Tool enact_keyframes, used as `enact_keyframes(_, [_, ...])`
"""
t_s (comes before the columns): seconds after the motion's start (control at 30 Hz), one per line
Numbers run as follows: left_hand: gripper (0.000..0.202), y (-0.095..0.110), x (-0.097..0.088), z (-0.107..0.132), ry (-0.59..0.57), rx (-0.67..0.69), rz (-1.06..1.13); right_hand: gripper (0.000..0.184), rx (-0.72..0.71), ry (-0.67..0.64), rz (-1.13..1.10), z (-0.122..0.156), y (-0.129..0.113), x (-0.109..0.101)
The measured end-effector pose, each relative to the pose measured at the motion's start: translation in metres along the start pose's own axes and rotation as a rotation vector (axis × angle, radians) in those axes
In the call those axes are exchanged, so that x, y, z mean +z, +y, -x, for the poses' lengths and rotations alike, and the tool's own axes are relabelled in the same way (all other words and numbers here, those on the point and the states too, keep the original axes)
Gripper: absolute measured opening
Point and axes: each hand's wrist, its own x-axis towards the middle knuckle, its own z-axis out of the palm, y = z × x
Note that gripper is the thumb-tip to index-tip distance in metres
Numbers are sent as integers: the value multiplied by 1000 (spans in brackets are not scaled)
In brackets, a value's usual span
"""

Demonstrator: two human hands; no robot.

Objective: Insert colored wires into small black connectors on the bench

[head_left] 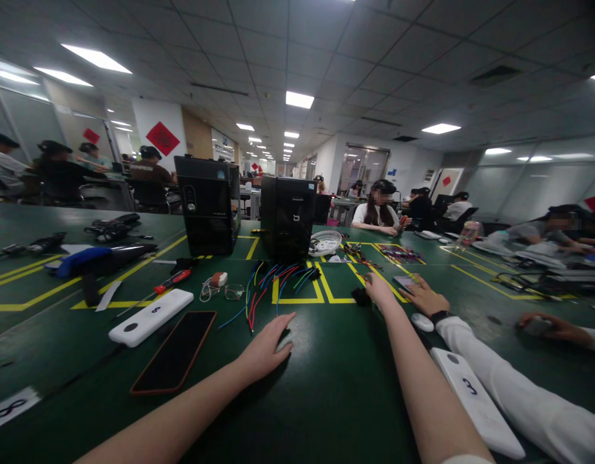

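Observation:
My left hand [265, 345] rests low over the green table, fingers stretched out and thumb apart, holding nothing. Just beyond it lies a fan of loose wires [258, 290] in red, blue, yellow and black. My right hand [380, 293] reaches forward near the yellow tape lines, at least one finger extended. A small black object [360, 296] is beside its fingers; whether they touch is unclear. Small cables and parts [367, 254] lie past this hand. Left of my left hand is a dark-screened phone [175, 353] in a brown case.
Two black computer cases [207, 206] [287, 216] stand ahead, with a white basket [326, 242] beside them. A white power bank [152, 316], red screwdriver [172, 281] and glasses [233, 292] lie left. At right, a co-worker's hand [427, 298] is by a phone, near another white power bank [476, 399].

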Motion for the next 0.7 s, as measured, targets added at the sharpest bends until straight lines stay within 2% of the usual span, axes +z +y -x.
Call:
enact_keyframes(0.2, [61, 1, -2, 1, -3, -5, -2, 33, -109, -93, -70, 8, 8, -9])
enact_keyframes(0.37, [60, 1, -2, 1, -6, -6, -8, 39, -111, -156, -133, 15, 9, -12])
enact_keyframes(0.5, [60, 1, -1, 1, -6, -6, -22, 38, -106, -209, -205, 12, 9, -9])
enact_keyframes(0.7, [60, 0, 0, 1, 3, 10, -20, 40, -112, -197, -154, 6, 10, -1])
